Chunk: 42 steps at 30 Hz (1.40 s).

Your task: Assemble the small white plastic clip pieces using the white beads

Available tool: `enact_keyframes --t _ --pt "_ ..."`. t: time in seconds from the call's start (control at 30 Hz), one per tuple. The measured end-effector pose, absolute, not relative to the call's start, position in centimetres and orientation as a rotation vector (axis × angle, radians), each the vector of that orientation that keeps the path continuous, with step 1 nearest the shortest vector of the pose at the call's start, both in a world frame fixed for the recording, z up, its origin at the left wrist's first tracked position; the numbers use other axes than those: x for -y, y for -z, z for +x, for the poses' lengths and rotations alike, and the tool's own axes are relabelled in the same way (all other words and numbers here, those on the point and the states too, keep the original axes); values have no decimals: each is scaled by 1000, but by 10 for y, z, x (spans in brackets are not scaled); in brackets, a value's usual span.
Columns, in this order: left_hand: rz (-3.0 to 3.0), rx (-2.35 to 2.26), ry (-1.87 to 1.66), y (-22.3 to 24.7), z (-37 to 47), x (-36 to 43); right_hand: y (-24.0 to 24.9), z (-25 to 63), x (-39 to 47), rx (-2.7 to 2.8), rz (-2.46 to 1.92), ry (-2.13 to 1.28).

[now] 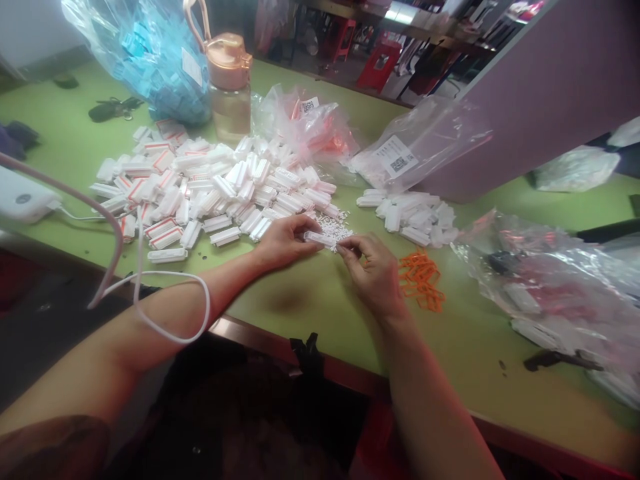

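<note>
Between thumb and fingers, my left hand [286, 241] grips a small white plastic case [319, 238], long and narrow. At the right end of that case, my right hand [373, 270] has thumb and forefinger pinched together; whether a tiny part is between them is too small to tell. Just behind the held case lies a scatter of tiny white pieces [336, 225]. A large heap of similar white cases [200, 183], some with orange edges, spreads to the left. Thin orange frames [421, 280] lie in a pile right of my right hand.
Clear plastic pieces [417, 217] lie behind the orange frames. Plastic bags [405, 150] and a bottle [230, 93] stand at the back, beside a bag of blue parts [165, 73]. A white cable [173, 337] loops over my left forearm. More bagged parts [550, 280] are at right.
</note>
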<state>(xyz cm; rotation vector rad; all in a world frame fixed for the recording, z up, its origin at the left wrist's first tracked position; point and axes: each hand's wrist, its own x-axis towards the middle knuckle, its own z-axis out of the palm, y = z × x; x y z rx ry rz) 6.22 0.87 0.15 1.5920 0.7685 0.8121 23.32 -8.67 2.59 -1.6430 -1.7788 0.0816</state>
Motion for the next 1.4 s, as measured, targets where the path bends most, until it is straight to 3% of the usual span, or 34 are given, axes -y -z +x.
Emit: enact_keyframes --t 0.3,0.83,1.17,1.4 --pt "1652 -797 -776 -5 62 -5 -22 232 85 1940 -1632 206" --pt "1484 -702 -823 -3 64 -6 -25 225 86 1559 -1601 -269" --pt "1295 -613 -831 0 65 -7 -18 222 85 1632 -1507 -72" --pt "1091 -683 -793 -5 63 -5 -19 224 86 1842 -1586 245"
